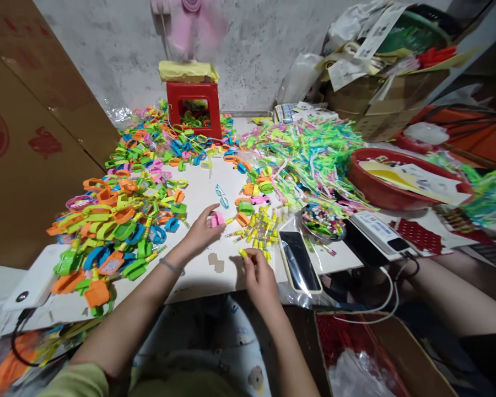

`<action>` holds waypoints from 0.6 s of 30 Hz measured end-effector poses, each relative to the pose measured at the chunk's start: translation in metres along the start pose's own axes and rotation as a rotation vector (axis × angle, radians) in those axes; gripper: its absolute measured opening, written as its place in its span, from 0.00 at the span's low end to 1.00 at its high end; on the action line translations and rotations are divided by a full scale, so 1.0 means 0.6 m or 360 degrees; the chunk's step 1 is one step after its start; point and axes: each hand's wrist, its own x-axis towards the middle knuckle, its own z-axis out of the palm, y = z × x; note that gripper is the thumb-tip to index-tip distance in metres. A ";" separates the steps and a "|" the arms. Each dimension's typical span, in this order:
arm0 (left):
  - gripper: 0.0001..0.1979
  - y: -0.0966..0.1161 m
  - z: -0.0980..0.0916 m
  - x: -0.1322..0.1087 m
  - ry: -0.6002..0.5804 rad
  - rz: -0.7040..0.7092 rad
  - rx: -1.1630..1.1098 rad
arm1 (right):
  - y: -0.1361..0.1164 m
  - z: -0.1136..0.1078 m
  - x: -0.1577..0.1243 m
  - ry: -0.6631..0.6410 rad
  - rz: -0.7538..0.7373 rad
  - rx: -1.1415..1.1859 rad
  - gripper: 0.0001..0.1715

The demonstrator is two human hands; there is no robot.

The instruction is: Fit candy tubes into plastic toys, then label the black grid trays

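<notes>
My left hand reaches over the white table and its fingertips close on a small pink plastic piece. My right hand is nearer the table's front edge, pinching a small yellow tube-shaped piece between finger and thumb. Just beyond it lies a cluster of small yellow tubes. A light blue glasses-shaped toy lies on the bare table past my left hand.
A big heap of coloured plastic toys covers the left. Green and pink sticks pile up at the right, by a red basin. A phone, a bowl of beads, a red stool and cardboard boxes stand around.
</notes>
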 end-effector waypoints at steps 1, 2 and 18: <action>0.32 0.007 -0.005 -0.026 -0.0029 -0.0069 -0.0170 | -0.008 0.001 -0.005 -0.0008 0.0002 0.0054 0.13; 0.32 0.015 -0.010 -0.052 -0.0048 -0.0135 -0.0326 | -0.016 0.002 -0.011 -0.0013 -0.0010 0.0094 0.14; 0.22 0.040 -0.004 -0.226 -0.0049 -0.0016 -0.0300 | -0.097 0.037 -0.044 -0.0378 0.0076 0.0567 0.17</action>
